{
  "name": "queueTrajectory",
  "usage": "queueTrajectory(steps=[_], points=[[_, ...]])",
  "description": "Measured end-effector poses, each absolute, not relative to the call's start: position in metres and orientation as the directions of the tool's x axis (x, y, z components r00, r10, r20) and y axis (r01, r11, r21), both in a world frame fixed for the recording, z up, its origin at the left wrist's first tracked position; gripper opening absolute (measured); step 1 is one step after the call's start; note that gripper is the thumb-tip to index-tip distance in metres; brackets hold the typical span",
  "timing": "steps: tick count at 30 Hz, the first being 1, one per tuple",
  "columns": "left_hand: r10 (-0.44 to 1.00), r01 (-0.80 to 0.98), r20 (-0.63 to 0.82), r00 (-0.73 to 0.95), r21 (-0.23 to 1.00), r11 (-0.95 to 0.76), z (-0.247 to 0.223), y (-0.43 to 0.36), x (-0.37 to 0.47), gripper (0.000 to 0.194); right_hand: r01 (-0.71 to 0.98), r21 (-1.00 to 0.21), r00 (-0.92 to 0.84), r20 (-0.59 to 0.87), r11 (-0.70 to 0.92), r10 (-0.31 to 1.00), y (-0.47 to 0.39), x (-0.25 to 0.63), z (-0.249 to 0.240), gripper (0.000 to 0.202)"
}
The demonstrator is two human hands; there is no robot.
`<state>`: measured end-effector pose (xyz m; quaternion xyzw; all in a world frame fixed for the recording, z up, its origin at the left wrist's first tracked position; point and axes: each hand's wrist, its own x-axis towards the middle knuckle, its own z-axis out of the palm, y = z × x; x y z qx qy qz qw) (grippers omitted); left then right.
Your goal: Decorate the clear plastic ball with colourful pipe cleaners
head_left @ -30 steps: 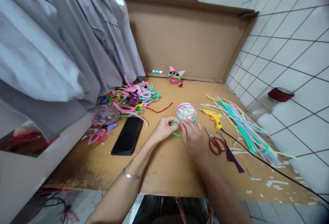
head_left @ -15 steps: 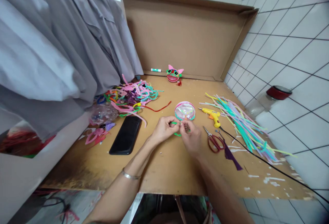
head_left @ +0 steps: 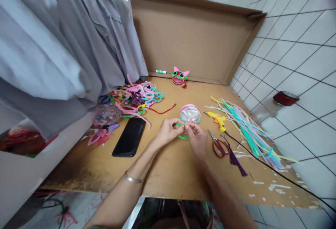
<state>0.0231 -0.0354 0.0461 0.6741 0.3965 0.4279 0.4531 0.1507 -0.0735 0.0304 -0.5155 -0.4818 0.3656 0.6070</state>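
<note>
And here, left of the yellow glue gun (head_left: 218, 119), the left hand (head_left: 168, 131) and right hand (head_left: 196, 137) meet at the fingertips, pinching a green strip (head_left: 183, 137), with red-handled scissors (head_left: 219, 147) on its near side and pastel strips (head_left: 245, 131) to its right.

Free and blocked directions about the hands (head_left: 169, 132): 6 o'clock, open desk (head_left: 173, 180); 12–1, disc (head_left: 190, 115); 2–3, glue gun (head_left: 219, 119); 4, scissors (head_left: 215, 141); near 9, phone (head_left: 129, 137).

Brown table (head_left: 162, 173), phone (head_left: 129, 137), scissors (head_left: 216, 141), glue gun (head_left: 218, 118)
</note>
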Motion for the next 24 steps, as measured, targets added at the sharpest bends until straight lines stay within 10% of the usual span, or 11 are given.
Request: queueTrajectory(steps=[12, 24], points=[[0.78, 0.377, 0.472, 0.411, 0.691, -0.617, 0.033, -0.034, 0.023, 0.016, 0.557, -0.803, 0.203, 0.377, 0.211, 0.904, -0.072, 0.162, 0.033, 0.013], [0.932, 0.043, 0.241, 0.269, 0.964, -0.262, 0.04, -0.036, 0.032, 0.024, -0.04, -0.982, 0.242, 0.169, 0.184, 0.955, -0.069, 0.156, 0.04, 0.02]])
